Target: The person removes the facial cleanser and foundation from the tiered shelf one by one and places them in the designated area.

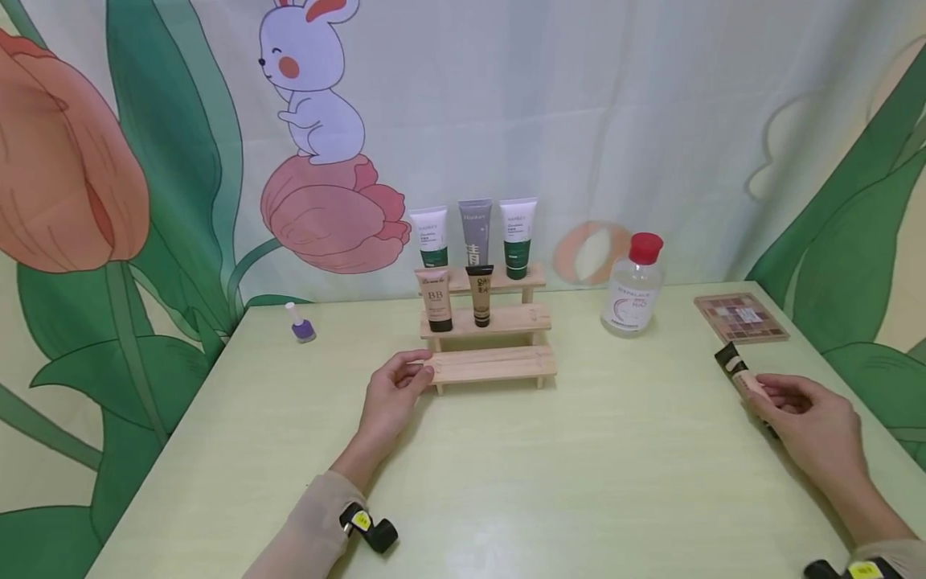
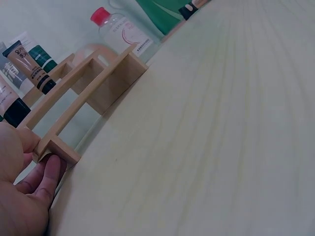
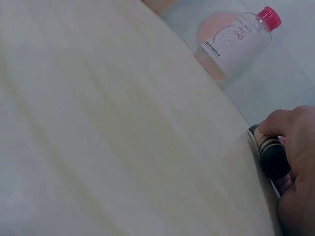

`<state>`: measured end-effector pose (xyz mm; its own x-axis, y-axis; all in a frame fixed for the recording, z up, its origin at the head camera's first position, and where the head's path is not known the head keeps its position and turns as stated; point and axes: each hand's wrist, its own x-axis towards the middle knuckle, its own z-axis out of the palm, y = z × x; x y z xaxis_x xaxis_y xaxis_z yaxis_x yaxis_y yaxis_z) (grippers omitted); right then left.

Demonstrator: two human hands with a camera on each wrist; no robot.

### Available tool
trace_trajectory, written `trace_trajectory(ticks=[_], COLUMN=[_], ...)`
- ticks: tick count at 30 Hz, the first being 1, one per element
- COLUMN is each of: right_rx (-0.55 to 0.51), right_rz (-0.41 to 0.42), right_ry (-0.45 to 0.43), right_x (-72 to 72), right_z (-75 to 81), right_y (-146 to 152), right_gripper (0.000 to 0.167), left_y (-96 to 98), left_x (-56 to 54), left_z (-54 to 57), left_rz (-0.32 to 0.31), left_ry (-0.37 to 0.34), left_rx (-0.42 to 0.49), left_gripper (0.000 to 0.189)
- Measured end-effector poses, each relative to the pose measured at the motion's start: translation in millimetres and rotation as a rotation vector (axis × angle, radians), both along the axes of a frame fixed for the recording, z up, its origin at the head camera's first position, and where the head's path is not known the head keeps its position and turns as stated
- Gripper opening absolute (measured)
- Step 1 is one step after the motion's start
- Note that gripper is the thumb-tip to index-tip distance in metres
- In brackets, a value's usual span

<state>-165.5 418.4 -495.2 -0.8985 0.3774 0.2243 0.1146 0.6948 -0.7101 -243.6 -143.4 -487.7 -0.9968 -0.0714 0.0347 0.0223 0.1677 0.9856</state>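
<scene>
A table [image 1: 615, 482] is carrying everything, and a wooden three-step rack [image 1: 492, 367] is standing near its far edge, its steps probably serving to keep the back row visible above the front one. The left hand [image 1: 391, 396] is holding the left end of the lowest step, presumably steadying it against sliding. The right hand [image 1: 817, 426] is lying well off to the right, holding a slim tube [image 1: 738, 371] at a slant, apart from the rack.

A red-capped bottle [image 1: 632, 296] is standing right of the rack, and a flat palette [image 1: 741, 315] is lying beyond the right hand. Two white-and-green tubes [image 1: 518, 233] are flanking a grey tube [image 1: 474, 227] on the top step; a pink tube [image 1: 434, 299] and a smaller gold tube [image 1: 481, 293] are standing cap-down on the middle one, the caps likely giving them a flat foot. A little purple nail polish bottle [image 1: 303, 328] is standing alone at the left.

The left fingers are curling under the step's end, closing narrowly on the wood. The right thumb and fingers are pinching the slim tube closely; whether it is touching the table, I cannot tell.
</scene>
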Motion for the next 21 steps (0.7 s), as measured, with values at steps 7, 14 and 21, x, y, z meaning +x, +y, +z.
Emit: trace_trajectory(ticks=[7,14,21], right_rx=[0.014,-0.026,-0.151], right_rz=[-0.028,-0.081,-0.135], right_ry=[-0.026,-0.052,0.019], right_x=[-1.8,-1.2,-1.6], right_z=[-0.6,0.0,3.0], right_y=[-0.1,-1.4,-0.4], right_gripper=[0.061,0.069,0.074], left_y=[0.1,-0.1,1.3], left_x=[0.4,1.1,0.4], left_z=[0.9,-0.3,-0.4], left_rz=[0.006,0.001,-0.003], left_ry=[0.011,0.008,0.002], left_rx=[0.005,-0.001,0.005], left_gripper=[0.027,0.027,0.026])
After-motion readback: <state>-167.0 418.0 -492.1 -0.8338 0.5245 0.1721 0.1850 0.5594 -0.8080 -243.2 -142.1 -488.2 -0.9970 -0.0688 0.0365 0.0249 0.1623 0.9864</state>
